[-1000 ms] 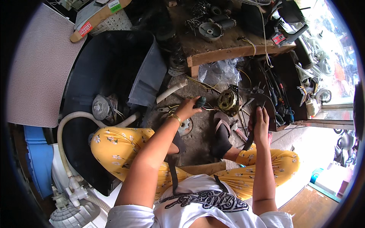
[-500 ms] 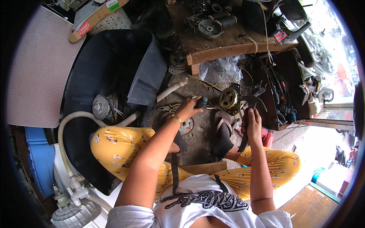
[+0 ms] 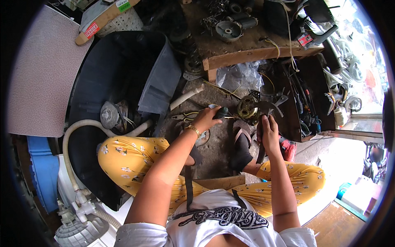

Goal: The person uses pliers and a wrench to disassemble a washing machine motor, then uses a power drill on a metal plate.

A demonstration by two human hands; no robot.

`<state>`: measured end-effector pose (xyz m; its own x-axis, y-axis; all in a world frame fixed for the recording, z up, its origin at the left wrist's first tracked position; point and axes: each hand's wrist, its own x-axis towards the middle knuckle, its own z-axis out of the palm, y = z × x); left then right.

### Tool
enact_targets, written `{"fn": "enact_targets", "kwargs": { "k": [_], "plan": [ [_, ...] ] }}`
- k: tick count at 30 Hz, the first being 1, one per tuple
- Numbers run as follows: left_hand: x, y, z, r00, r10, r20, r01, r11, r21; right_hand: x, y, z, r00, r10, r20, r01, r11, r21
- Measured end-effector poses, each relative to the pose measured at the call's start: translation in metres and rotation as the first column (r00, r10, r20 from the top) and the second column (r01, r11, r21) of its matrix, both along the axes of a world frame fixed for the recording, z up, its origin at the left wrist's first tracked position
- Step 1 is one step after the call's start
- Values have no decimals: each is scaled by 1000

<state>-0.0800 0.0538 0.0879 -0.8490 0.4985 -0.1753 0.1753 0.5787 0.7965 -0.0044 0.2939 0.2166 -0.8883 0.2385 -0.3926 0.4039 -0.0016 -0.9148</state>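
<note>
Holding one tool in each hand, I sit with my knees spread, which seems to leave the floor between my feet open to both arms. My left grip is closed around a dark-handled tool, its rounded butt standing out beyond my thumb; whether its far end touches anything cannot be made out. My right grip is wrapped around a hammer, taken close beneath the head with the handle trailing toward my shin, a hold that probably trades force for control.

The brass-coloured motor lies on the floor ahead of my right slipper, between the two tools as seen from above, so that either hand can reach it with little stretch. The hammer head overlaps its right edge in view; contact cannot be judged.

Yellow-handled pliers rest beyond my left wrist, and a red power tool sits beside my right forearm, both presumably left within reach. To the right, a dark toolbox keeps long tools together. The wooden counter carries a round metal housing, apparently raised there to spare floor space.
</note>
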Motion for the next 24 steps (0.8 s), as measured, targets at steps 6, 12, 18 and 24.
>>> {"fn": "enact_targets", "kwargs": {
  "k": [6, 12, 18, 24],
  "plan": [
    [1, 1, 5, 1000, 17, -24, -16, 999, 38, 0, 2, -9, 998, 9, -58, -3, 995, 102],
    [-1, 1, -1, 998, -3, -64, 5, 1000, 21, -11, -8, 7, 988, 133, 76, -138, 988, 67],
    [-3, 15, 1, 996, -76, -41, 76, 997, 0, -21, -8, -6, 889, 410, 201, -445, 676, 587],
    [9, -5, 3, 998, -46, -34, 44, 998, -50, -55, 74, 197, 783, 429, -452, -105, 806, 583]
  ]
}}
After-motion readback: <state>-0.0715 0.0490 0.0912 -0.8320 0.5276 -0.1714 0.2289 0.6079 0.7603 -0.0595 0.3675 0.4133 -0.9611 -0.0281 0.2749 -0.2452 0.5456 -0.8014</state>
